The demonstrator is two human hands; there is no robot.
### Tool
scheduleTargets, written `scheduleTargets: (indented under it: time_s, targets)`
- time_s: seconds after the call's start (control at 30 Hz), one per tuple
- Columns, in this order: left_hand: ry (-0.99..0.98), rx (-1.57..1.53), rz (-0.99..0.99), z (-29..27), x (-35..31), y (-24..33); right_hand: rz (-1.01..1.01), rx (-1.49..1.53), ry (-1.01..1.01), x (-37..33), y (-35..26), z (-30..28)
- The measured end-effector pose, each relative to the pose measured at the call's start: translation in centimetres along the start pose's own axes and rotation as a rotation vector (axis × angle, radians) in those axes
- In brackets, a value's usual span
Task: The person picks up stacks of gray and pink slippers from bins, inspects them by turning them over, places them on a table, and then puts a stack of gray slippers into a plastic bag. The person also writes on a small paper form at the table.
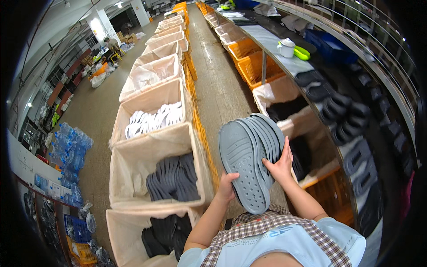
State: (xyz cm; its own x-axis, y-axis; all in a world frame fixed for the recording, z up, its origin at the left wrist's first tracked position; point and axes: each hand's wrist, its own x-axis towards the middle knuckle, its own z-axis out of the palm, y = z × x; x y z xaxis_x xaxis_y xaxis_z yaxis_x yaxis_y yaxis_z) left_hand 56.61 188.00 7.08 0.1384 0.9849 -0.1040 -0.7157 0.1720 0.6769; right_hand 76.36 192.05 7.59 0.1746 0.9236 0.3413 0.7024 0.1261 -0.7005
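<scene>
A stack of several grey shoe soles [244, 155], with rows of small holes in the lower half, stands upright in front of my body. My left hand [227, 187] grips its lower left edge, thumb on the front sole. On the right side my right hand [281, 165] presses against the stack, its thumb on the soles and its fingers stretched along the edge. Just left of the stack, dark grey soles [173, 178] lie in a cloth-lined bin [129, 178]. Black soles [164, 236] fill part of the nearest bin [122, 231].
White soles [153, 120] lie in the bin beyond, in a long row of lined bins. At right runs a bench [307, 66] bearing black sandals [342, 115], a white cup [286, 48] and a blue crate [331, 44]. Orange crates [258, 69] stand beneath. Water bottles [71, 151] are piled left.
</scene>
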Motion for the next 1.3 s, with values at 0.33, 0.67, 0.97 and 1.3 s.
scheduleTargets:
  time_s: [0.33,0.67,0.97,1.3]
  targets:
    - [-0.048,-0.102,-0.034,-0.7,27.5,7.4,-0.316,-0.051,0.034,29.9,-0.9,9.1]
    - [-0.022,-0.043,0.057,-8.9,52.4,15.6,-0.439,0.125,-0.040,53.5,-2.0,26.9]
    - [-0.022,-0.073,-0.039,-13.6,78.5,26.9,-0.169,-0.010,-0.175,76.6,-5.2,40.0]
    - [0.108,0.010,-0.017,-15.8,108.0,34.4,0.028,0.163,-0.207,102.0,-0.4,56.6]
